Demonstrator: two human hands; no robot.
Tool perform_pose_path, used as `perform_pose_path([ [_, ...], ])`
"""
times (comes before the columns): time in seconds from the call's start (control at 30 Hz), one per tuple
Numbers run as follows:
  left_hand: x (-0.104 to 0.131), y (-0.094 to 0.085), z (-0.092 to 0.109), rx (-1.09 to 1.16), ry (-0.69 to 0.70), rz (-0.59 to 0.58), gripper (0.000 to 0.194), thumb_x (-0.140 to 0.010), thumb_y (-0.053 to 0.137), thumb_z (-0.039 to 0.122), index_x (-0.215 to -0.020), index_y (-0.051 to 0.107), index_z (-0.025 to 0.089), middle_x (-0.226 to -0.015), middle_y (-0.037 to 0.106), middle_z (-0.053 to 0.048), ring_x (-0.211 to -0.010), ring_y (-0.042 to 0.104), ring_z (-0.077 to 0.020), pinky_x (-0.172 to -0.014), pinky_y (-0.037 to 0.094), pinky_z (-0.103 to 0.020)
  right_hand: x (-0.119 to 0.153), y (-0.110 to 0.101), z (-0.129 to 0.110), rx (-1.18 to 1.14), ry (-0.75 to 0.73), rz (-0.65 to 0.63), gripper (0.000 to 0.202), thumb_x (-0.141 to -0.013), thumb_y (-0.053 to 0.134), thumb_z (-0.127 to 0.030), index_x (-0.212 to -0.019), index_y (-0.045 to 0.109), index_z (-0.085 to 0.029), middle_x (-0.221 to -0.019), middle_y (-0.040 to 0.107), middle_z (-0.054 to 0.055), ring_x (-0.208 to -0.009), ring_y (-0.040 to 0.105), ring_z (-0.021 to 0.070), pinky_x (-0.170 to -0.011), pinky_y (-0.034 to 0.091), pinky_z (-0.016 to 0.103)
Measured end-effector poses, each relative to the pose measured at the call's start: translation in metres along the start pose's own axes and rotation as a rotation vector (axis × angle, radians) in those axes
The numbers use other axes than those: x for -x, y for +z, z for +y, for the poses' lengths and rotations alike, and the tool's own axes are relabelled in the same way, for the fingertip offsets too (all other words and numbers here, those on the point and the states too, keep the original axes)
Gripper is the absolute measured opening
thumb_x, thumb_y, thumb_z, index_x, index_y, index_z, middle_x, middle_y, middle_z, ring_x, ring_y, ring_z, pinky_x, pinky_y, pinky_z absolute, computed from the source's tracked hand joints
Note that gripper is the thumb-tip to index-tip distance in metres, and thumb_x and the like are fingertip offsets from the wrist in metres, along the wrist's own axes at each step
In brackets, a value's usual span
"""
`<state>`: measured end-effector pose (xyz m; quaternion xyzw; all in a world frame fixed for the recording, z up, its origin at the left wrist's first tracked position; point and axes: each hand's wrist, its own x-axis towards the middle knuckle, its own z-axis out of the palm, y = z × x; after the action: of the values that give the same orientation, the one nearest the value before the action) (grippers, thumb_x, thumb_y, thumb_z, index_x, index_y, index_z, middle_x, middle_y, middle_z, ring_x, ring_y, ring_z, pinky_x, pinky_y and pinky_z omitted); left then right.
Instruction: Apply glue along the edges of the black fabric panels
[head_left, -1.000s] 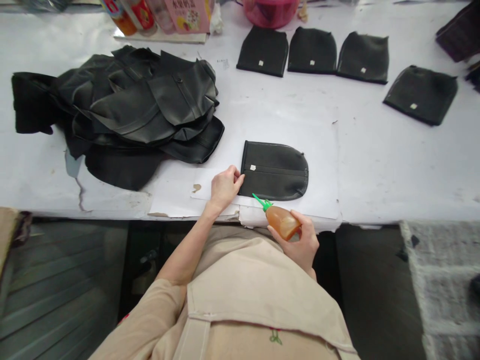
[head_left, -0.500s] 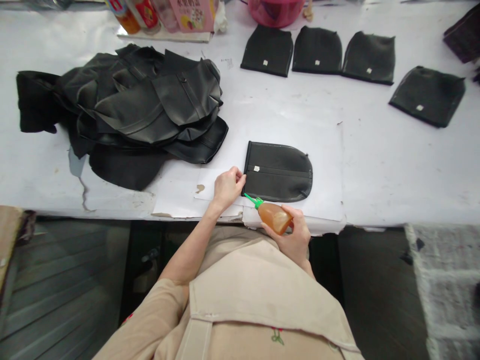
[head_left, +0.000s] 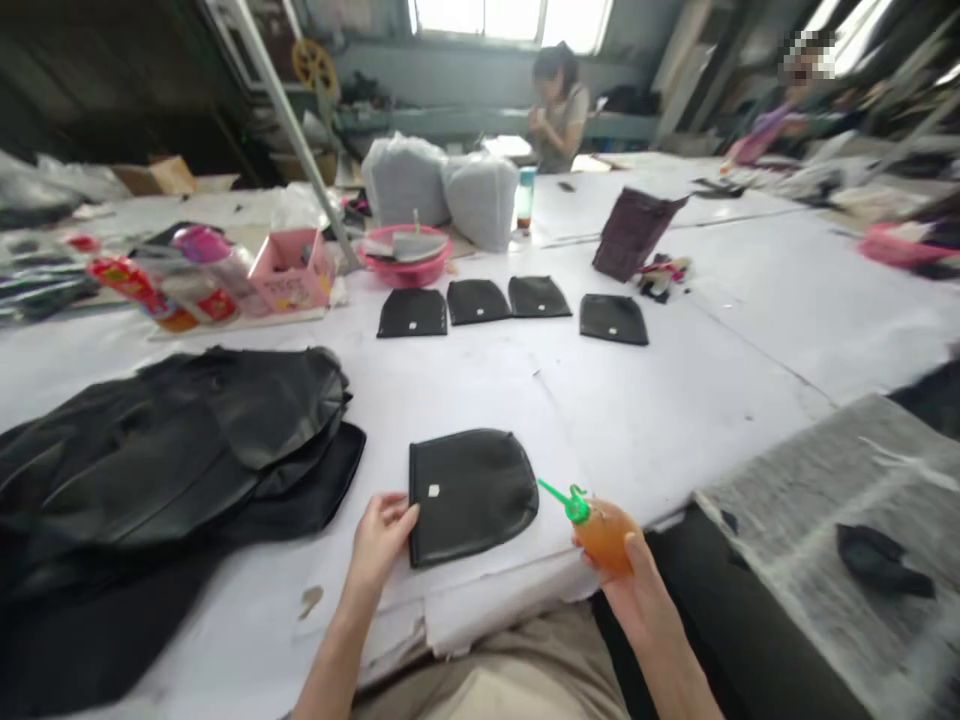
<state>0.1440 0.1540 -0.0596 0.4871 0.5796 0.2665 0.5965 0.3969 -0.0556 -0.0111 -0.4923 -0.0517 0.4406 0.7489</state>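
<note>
A black leather-like panel [head_left: 472, 495] with one rounded end and a small white tag lies flat on the white-covered table. My left hand [head_left: 386, 530] is at its straight left edge, thumb and fingers pinching that edge. In my right hand [head_left: 622, 570] is a squeeze bottle [head_left: 606, 535] of amber liquid, with the fingers wrapped round it. Its thin green nozzle points left toward the panel's rounded end, close to it. Left of my left hand lies a heap of black leather-like pieces [head_left: 225, 420].
Several similar black panels, one of them a panel [head_left: 478, 300] near the middle, lie in a row farther back. Behind them stand a pink basin [head_left: 409, 270], a pink box [head_left: 292, 280] and wrapped bundles [head_left: 480, 195]. A person [head_left: 559, 110] is across the table. Grey fabric [head_left: 810, 490] lies at right.
The view has tilted up, showing the room beyond. My right hand has moved the bottle from the panel's left lower corner to its rounded right end. My left hand stays at the left edge.
</note>
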Motion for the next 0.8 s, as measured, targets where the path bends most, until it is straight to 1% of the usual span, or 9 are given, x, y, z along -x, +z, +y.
perform_pose_path([
  [0.07, -0.011, 0.002, 0.001, 0.097, -0.089, -0.128, 0.053, -0.064, 0.08, 0.042, -0.104, 0.057, 0.017, -0.076, 0.073, -0.004, -0.07, 0.071, -0.0222, -0.061, 0.054, -0.03, -0.006, -0.009, -0.01, -0.03, -0.045, 0.029, 0.046, -0.073, 0.081, -0.052, -0.107, 0.074, -0.021, -0.097, 0.076, 0.009, -0.076, 0.071, 0.0197, -0.057, 0.055, 0.024],
  [0.17, -0.014, 0.009, 0.008, 0.185, -0.176, -0.26, 0.042, -0.061, 0.082, 0.035, -0.093, 0.063, 0.016, -0.083, 0.076, -0.007, -0.075, 0.073, -0.0246, -0.064, 0.057, -0.031, -0.008, -0.022, -0.021, -0.085, -0.092, 0.079, 0.045, -0.071, 0.084, -0.05, -0.104, 0.075, -0.021, -0.095, 0.077, 0.01, -0.074, 0.072, 0.0194, -0.056, 0.056, 0.023],
  [0.23, -0.009, 0.016, 0.016, 0.258, -0.213, -0.289, 0.037, -0.058, 0.083, 0.03, -0.089, 0.067, 0.017, -0.086, 0.077, -0.007, -0.081, 0.074, -0.0278, -0.067, 0.059, -0.034, -0.008, -0.032, -0.024, -0.123, -0.121, 0.119, 0.045, -0.071, 0.084, -0.049, -0.104, 0.076, -0.02, -0.095, 0.078, 0.011, -0.074, 0.073, 0.0197, -0.056, 0.057, 0.023],
  [0.37, 0.005, 0.034, 0.034, 0.402, -0.217, -0.35, 0.035, -0.06, 0.08, 0.025, -0.094, 0.074, 0.024, -0.094, 0.078, -0.005, -0.099, 0.073, -0.0336, -0.082, 0.061, -0.043, -0.009, -0.054, -0.03, -0.209, -0.173, 0.208, 0.037, -0.077, 0.079, -0.05, -0.101, 0.077, -0.022, -0.092, 0.078, 0.009, -0.076, 0.075, 0.0204, -0.059, 0.059, 0.024],
  [0.5, 0.011, 0.062, 0.063, 0.46, -0.202, -0.394, 0.039, -0.063, 0.078, 0.023, -0.102, 0.075, 0.027, -0.101, 0.077, -0.004, -0.107, 0.07, -0.0346, -0.087, 0.061, -0.044, -0.011, -0.074, -0.043, -0.268, -0.257, 0.247, 0.04, -0.076, 0.079, -0.052, -0.102, 0.077, -0.023, -0.093, 0.078, 0.008, -0.076, 0.074, 0.019, -0.058, 0.059, 0.022],
  [0.57, 0.01, 0.085, 0.085, 0.474, -0.181, -0.434, 0.041, -0.064, 0.077, 0.021, -0.104, 0.075, 0.026, -0.103, 0.077, -0.004, -0.106, 0.07, -0.033, -0.086, 0.061, -0.042, -0.011, -0.084, -0.053, -0.305, -0.302, 0.269, 0.042, -0.074, 0.08, -0.054, -0.103, 0.077, -0.023, -0.093, 0.078, 0.007, -0.075, 0.074, 0.0179, -0.057, 0.059, 0.021],
  [0.63, 0.01, 0.117, 0.112, 0.488, -0.148, -0.49, 0.041, -0.063, 0.076, 0.018, -0.104, 0.075, 0.024, -0.103, 0.077, -0.005, -0.102, 0.071, -0.0305, -0.084, 0.062, -0.04, -0.009, -0.096, -0.064, -0.323, -0.341, 0.305, 0.043, -0.072, 0.082, -0.053, -0.102, 0.077, -0.023, -0.094, 0.078, 0.007, -0.075, 0.074, 0.0182, -0.057, 0.06, 0.021],
  [0.7, 0.01, 0.157, 0.142, 0.505, -0.112, -0.574, 0.041, -0.062, 0.073, 0.014, -0.102, 0.075, 0.022, -0.1, 0.077, -0.004, -0.095, 0.072, -0.0265, -0.081, 0.062, -0.036, -0.006, -0.108, -0.074, -0.328, -0.369, 0.353, 0.044, -0.071, 0.082, -0.053, -0.102, 0.077, -0.024, -0.096, 0.078, 0.007, -0.077, 0.074, 0.0197, -0.058, 0.061, 0.023],
  [0.8, 0.009, 0.226, 0.184, 0.593, -0.043, -0.714, 0.039, -0.062, 0.068, 0.007, -0.099, 0.073, 0.019, -0.093, 0.077, -0.002, -0.082, 0.071, -0.0169, -0.073, 0.06, -0.025, 0.003, -0.128, -0.085, -0.333, -0.396, 0.419, 0.046, -0.069, 0.084, -0.054, -0.103, 0.076, -0.025, -0.098, 0.078, 0.006, -0.081, 0.074, 0.0201, -0.061, 0.061, 0.023],
])
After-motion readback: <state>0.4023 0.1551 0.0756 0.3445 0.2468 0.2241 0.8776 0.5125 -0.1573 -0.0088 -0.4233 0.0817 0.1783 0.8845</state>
